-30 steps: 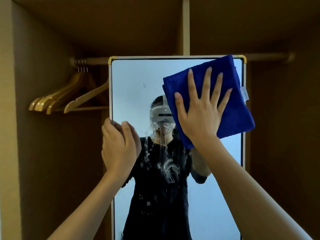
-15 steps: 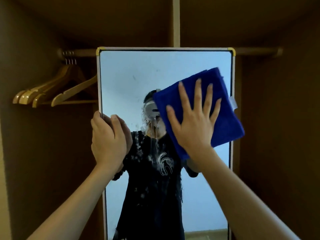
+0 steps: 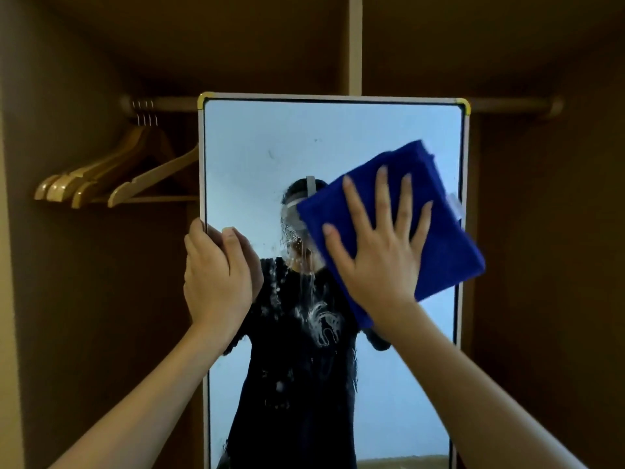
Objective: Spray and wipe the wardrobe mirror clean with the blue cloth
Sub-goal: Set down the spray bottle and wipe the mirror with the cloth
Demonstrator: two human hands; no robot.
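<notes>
The mirror (image 3: 263, 157) runs off the bottom edge, so its foot is unseen. The blue cloth (image 3: 449, 238) and right hand (image 3: 382, 255) cover its right-middle glass, and the cloth's far corner is motion-blurred. The left hand (image 3: 216, 282) hides the left frame edge there.

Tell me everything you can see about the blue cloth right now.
The blue cloth is a deep blue, plush-looking fabric, folded into a thick pad, with a small pale tag at its right edge. It lies flat and tilted against the upper right of the mirror, its right corner overhanging the frame. The right hand presses it to the glass with straight, spread fingers. Its top edge looks blurred.
</notes>
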